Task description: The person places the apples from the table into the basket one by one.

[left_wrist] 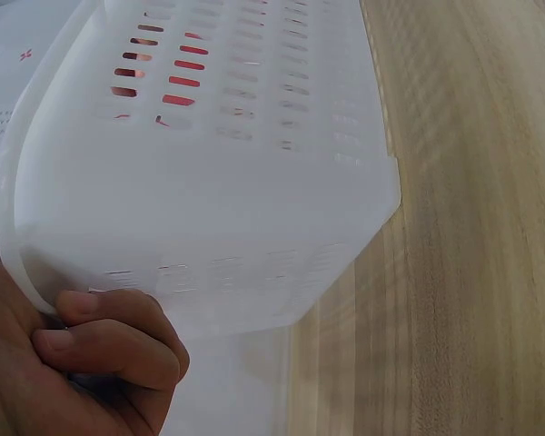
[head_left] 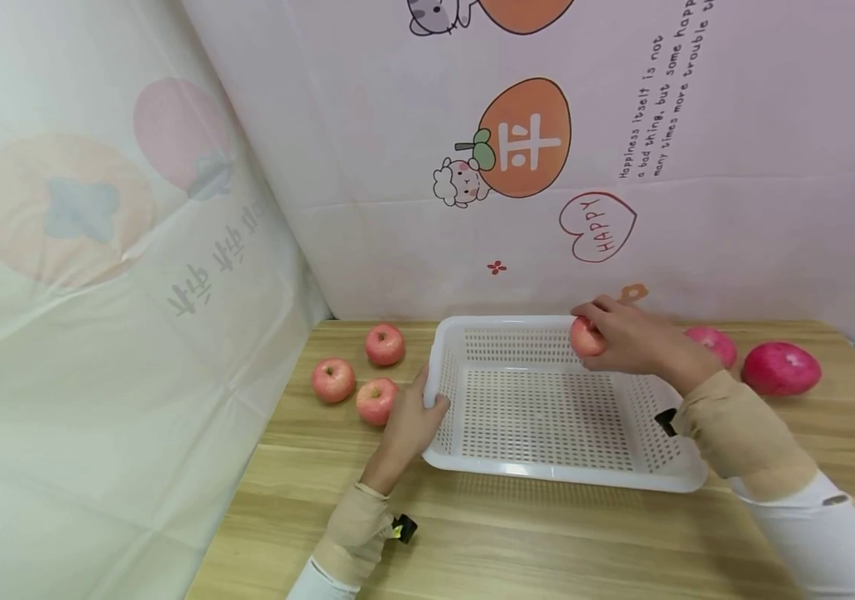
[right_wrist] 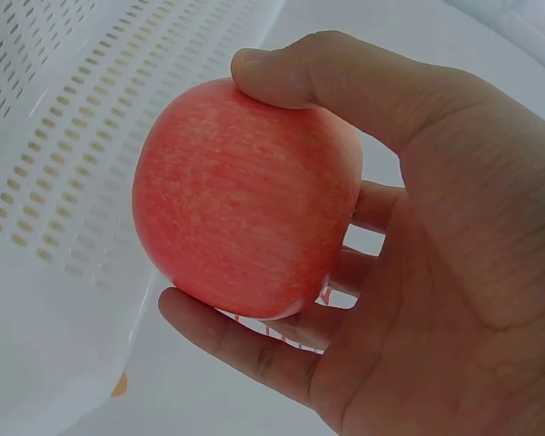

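A white plastic basket (head_left: 547,473) with perforated walls and floor sits on the wooden table. My left hand (head_left: 411,423) grips its left rim, the thumb on the inner side; in the left wrist view the fingers (left_wrist: 118,350) curl under the rim from outside. Over the basket's back right part, my right hand (head_left: 633,340) holds a red apple (head_left: 585,337). In the right wrist view the thumb lies on one side of that apple (right_wrist: 245,195) and the fingers reach round the other.
To the basket's left are three more apples: one at the back (head_left: 385,344), one farther left (head_left: 333,380) and one beside my left hand (head_left: 377,401). Two deep pink fruits, one nearer (head_left: 711,346) and one larger (head_left: 782,368), lie right. A printed cloth (head_left: 397,233) hangs behind the table.
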### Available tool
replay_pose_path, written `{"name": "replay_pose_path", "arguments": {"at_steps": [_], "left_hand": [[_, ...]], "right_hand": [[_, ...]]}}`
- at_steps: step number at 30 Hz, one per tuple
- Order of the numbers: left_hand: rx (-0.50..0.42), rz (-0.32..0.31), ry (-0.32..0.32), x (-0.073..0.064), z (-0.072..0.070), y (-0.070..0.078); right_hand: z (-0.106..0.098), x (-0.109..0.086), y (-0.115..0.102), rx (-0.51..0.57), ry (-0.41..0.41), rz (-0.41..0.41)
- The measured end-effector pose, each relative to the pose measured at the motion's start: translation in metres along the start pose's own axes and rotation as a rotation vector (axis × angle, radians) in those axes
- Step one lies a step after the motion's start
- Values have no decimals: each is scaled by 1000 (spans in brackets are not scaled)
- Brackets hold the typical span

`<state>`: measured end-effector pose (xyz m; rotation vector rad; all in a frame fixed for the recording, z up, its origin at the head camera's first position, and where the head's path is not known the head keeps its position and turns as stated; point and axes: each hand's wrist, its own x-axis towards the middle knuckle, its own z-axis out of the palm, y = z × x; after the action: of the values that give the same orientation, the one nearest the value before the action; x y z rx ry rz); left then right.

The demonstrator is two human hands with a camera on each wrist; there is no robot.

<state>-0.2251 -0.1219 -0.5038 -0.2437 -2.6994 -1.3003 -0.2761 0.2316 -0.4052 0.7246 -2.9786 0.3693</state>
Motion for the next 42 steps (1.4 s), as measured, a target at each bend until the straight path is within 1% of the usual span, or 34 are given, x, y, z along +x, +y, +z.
{"name": "replay_pose_path", "arguments": {"at_steps": [3, 11, 25, 34, 42], "left_hand": [[3, -2, -2, 0, 0, -1], [10, 3, 3, 0, 0, -1], [3, -7, 7, 0, 1, -1], [5, -4, 10, -1, 1, 0], [-7, 2, 16, -1, 1, 0]], "right_hand": [[2, 3, -3, -2, 5, -11], [7, 9, -12, 7, -32, 7], [21, 21, -27, 18, -35, -11], [29, 28, -36, 22, -17, -40], [35, 34, -44, 17, -26, -41]]}}
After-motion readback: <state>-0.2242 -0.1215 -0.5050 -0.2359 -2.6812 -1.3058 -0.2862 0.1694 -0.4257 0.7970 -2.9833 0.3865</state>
